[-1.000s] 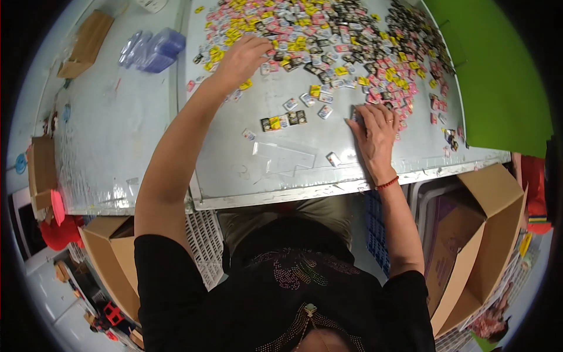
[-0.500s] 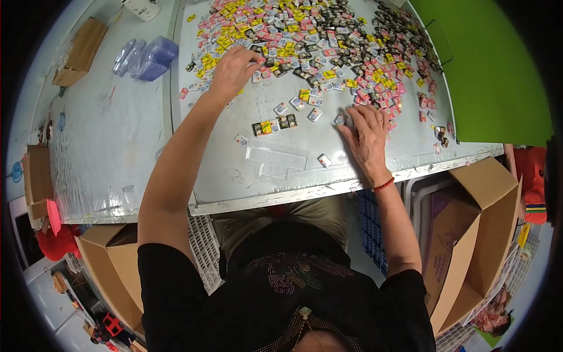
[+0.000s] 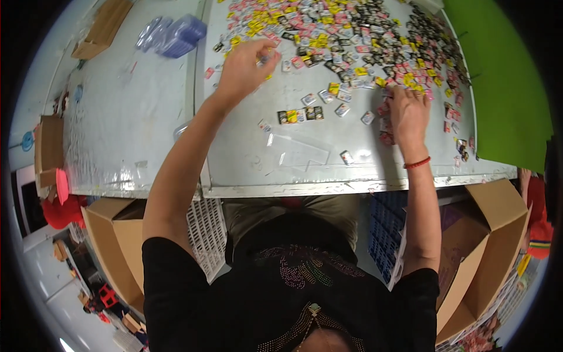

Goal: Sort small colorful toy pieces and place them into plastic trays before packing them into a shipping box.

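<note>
Many small flat rectangular packets (image 3: 352, 53) in pink, yellow, white and black are heaped across the far part of the table. At the near left edge of that heap, my left hand (image 3: 243, 67) is raised with thumb and fingers curled together; whatever they hold is blurred. My right hand (image 3: 409, 114) reaches over pink packets (image 3: 385, 126) at the right, fingers extended and slightly bent, fingertips at the heap. Between my hands lies a short row of black, yellow and white packets (image 3: 300, 115). Nearer me is a clear plastic tray (image 3: 299, 151), with a loose white packet (image 3: 347, 157) beside it.
Stacked clear plastic trays (image 3: 182, 36) and a cardboard box (image 3: 102, 29) stand on the left table section. A green panel (image 3: 504, 82) borders the right side. Below the front edge are open cartons (image 3: 487, 258), a white crate (image 3: 205, 234) and a blue crate (image 3: 387, 229).
My right hand has moved right and away from me, leaving a white packet behind and reaching the pink ones. My left hand stays by the heap with its fingers curled tighter. The view has shifted.
</note>
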`<state>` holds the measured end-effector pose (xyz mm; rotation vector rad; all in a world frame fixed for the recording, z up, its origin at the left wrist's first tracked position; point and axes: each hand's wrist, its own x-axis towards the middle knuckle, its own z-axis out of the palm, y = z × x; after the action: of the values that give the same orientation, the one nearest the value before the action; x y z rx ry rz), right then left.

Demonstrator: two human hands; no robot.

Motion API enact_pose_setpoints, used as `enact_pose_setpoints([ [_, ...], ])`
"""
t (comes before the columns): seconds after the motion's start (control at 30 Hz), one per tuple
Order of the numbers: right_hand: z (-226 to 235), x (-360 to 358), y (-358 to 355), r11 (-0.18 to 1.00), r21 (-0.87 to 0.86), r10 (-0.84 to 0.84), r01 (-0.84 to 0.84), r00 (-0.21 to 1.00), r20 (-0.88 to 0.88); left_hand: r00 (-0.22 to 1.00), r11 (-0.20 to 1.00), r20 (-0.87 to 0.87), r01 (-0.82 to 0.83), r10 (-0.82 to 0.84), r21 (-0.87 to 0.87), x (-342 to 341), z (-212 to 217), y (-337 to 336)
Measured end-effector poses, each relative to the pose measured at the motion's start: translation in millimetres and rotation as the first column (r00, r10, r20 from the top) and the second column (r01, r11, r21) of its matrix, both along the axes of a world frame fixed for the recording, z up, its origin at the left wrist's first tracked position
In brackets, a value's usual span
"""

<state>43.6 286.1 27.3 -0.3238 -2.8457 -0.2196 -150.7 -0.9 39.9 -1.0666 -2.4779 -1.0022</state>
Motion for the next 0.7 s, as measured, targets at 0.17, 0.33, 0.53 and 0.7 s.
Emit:
enact_pose_setpoints([
  [0.17, -1, 3, 11, 0.977, -0.194, 0.077, -0.089, 0.995, -0.065, 0.96, 0.963, 0.089, 0.269, -0.267, -0.011, 64, -4, -57],
  [0.33, -3, 11, 11, 0.975, -0.186, 0.112, -0.12, 0.992, -0.056, 0.927, 0.931, 0.251, 0.325, -0.279, -0.164, 64, -2, -72],
  [0.53, 6, 18, 2, 0.98, -0.168, 0.091, -0.105, 0.992, -0.089, 0.888, 0.918, 0.354, 0.366, -0.294, -0.155, 63, 3, -58],
  [0.7, 12, 34, -12, 0.972, -0.193, 0.104, -0.136, 0.981, -0.164, 0.822, 0.953, 0.527, 0.294, -0.215, -0.071, 77, 0, -57],
])
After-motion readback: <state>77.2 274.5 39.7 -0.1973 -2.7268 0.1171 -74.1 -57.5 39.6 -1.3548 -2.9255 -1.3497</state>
